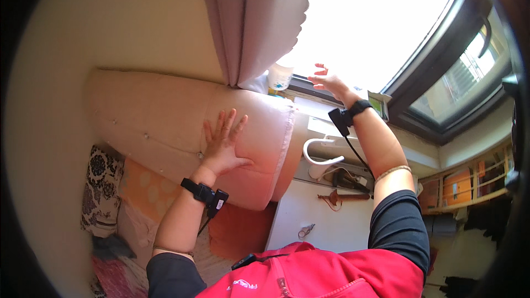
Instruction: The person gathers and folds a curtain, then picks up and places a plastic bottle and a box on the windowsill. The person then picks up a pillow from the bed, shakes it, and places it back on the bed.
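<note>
My left hand lies with spread fingers on the pink padded headboard, which has buttons and a pale trimmed edge. Farther right, my right hand is raised beside the window, fingers apart and slightly bent, with nothing visible in it. Just left of its fingertips, a white cup with a blue-green print stands on the sill beside the curtain. The hand and the cup look apart. The mauve curtain with a scalloped edge hangs above the headboard.
A white curved desk lamp stands on the white desk, with a brown object and a small metal item nearby. The dark-framed window is at right. Patterned pillows and an orange cushion lie on the bed.
</note>
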The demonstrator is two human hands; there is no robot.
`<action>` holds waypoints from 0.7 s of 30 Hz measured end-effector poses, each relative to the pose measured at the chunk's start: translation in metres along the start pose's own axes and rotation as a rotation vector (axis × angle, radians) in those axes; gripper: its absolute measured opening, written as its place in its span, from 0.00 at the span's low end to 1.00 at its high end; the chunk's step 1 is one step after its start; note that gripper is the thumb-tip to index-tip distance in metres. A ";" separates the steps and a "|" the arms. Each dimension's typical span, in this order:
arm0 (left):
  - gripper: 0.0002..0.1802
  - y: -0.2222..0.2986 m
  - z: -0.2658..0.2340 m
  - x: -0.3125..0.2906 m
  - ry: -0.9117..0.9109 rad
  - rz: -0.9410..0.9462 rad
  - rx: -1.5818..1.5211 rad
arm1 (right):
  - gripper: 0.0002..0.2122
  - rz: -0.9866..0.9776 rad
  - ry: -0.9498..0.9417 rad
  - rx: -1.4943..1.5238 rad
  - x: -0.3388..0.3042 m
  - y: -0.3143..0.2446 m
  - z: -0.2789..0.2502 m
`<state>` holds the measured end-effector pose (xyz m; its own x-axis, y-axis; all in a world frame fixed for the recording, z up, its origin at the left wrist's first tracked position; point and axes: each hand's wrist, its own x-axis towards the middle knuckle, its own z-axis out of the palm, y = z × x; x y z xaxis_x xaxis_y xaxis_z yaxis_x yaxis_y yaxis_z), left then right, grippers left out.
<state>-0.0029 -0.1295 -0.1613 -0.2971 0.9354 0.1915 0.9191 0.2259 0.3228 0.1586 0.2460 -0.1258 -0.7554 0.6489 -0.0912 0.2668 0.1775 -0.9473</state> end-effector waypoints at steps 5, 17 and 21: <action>0.74 0.001 0.003 0.001 0.009 0.003 0.080 | 0.19 -0.291 0.046 -0.132 -0.156 -0.007 -0.020; 0.47 0.063 0.030 -0.043 0.323 0.226 -0.156 | 0.20 0.423 0.351 -0.251 -0.517 0.184 -0.035; 0.32 0.121 0.096 -0.097 0.211 0.318 -0.456 | 0.21 0.582 0.338 -0.215 -0.578 0.236 -0.020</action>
<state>0.1620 -0.1669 -0.2296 -0.1136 0.8533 0.5089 0.7814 -0.2396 0.5761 0.6699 -0.0725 -0.2908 -0.2362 0.8706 -0.4315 0.7097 -0.1488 -0.6886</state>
